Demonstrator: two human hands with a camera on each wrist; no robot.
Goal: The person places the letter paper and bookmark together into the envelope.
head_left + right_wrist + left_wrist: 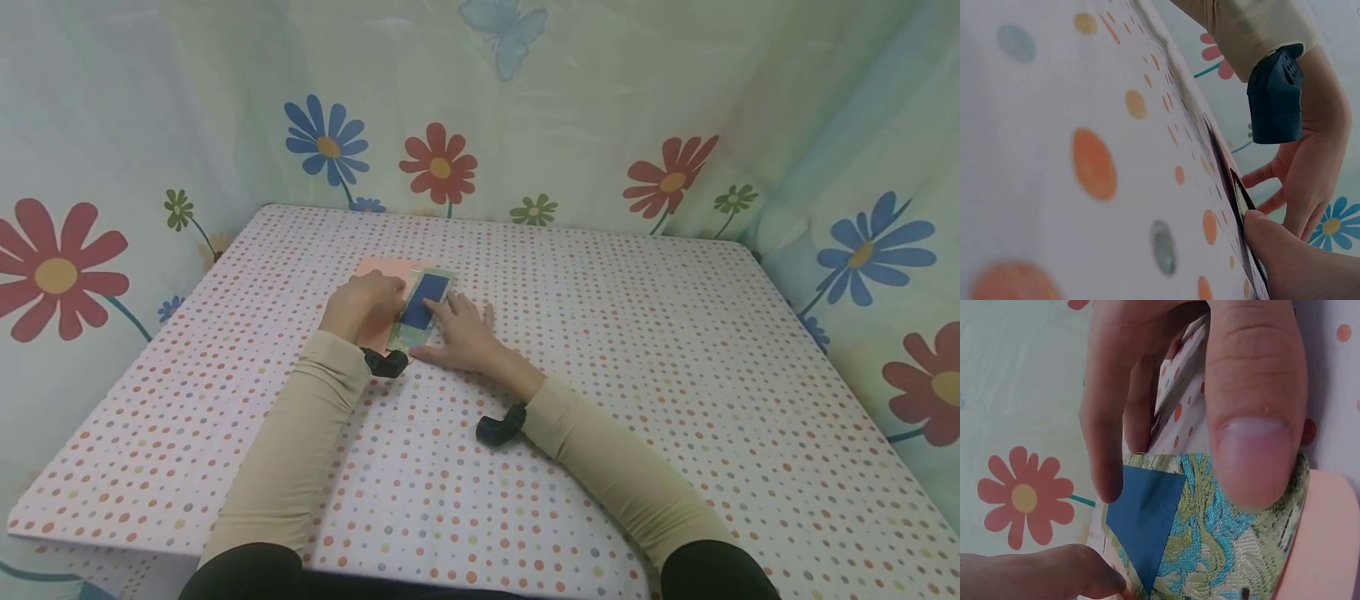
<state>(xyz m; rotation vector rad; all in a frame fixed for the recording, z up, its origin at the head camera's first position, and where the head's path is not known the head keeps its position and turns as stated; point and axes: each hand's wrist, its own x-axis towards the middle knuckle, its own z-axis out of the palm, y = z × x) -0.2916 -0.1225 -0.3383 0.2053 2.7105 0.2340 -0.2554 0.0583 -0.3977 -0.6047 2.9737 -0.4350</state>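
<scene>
A flat green-and-turquoise brocade piece [408, 337] with a dark blue rectangle [430, 287] on it lies over a pink sheet [384, 265]. My left hand [362, 300] bends over its left edge; in the left wrist view the left thumb [1088, 575] comes in low, its tip at the brocade border. From the right reaches my right hand [465, 333], fingers spread, one fingertip at the blue rectangle. Its thumb [1254, 444] sits over the near rounded end of the brocade. I cannot tell whether the left fingers pinch the edge, as their tips are hidden.
The table has a white cloth [600, 375] with coloured dots. Flowered curtains [585, 108] hang behind it and at both sides. Black wrist devices [501, 427] sit on both arms below the hands, close above the cloth.
</scene>
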